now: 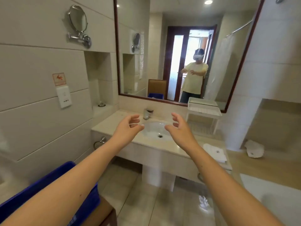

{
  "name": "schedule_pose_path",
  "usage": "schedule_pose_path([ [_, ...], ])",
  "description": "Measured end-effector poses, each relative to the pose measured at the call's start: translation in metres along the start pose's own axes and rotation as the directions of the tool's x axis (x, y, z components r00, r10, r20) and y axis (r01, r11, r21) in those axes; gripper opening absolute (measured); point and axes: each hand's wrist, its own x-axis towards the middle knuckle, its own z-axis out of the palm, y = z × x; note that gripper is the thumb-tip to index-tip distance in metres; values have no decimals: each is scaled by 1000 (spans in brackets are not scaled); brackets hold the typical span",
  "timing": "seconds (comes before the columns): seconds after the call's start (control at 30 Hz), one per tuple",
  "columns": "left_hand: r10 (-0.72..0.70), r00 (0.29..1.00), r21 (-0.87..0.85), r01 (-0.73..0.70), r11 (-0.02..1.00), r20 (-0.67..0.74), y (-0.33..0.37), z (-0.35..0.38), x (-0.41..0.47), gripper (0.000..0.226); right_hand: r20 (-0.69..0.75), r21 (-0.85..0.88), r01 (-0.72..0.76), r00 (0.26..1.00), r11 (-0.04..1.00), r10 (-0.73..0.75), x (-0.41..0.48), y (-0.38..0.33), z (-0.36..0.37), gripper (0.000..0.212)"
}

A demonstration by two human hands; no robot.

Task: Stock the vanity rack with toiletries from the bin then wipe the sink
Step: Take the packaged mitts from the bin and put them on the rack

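Both my arms reach forward toward a white oval sink (154, 128) set in a beige counter. My left hand (128, 126) hovers over the sink's left rim, fingers loosely curled, holding nothing. My right hand (179, 128) hovers over its right side, equally relaxed and holding nothing. A white two-tier vanity rack (203, 110) stands on the counter's back right, against the mirror. The blue bin (48, 181) sits at lower left on a wooden chair, mostly hidden behind my left forearm. A folded white cloth (215, 152) lies on the counter's right end.
A chrome faucet (147, 113) stands behind the basin. A big framed mirror (187, 46) covers the wall above. A wall niche (101, 88) and a round swing-arm mirror (78, 22) are at left. A towel ring (100, 141) hangs on the counter's side. A crumpled white item (254, 149) lies on the ledge at right.
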Motion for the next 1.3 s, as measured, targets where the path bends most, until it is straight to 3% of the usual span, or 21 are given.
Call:
schedule_pose_path([
  [0.43, -191, 969, -15, 191, 981, -154, -79, -63, -9, 48, 268, -33, -18, 963, 999, 27, 25, 17, 127, 60],
  [0.77, -338, 898, -72, 332, 941, -283, -160, -135, 4, 47, 434, -4, -43, 900, 999, 40, 58, 19, 253, 62],
  [1.1, -481, 760, -159, 461, 873, -436, -225, -199, -16, 44, 606, -53, 28, 795, 998, 10, 61, 21, 357, 59],
  [1.3, -578, 650, -242, 536, 809, -493, -267, -220, -25, 43, 727, -61, 50, 686, 997, 10, 66, 25, 419, 57],
])
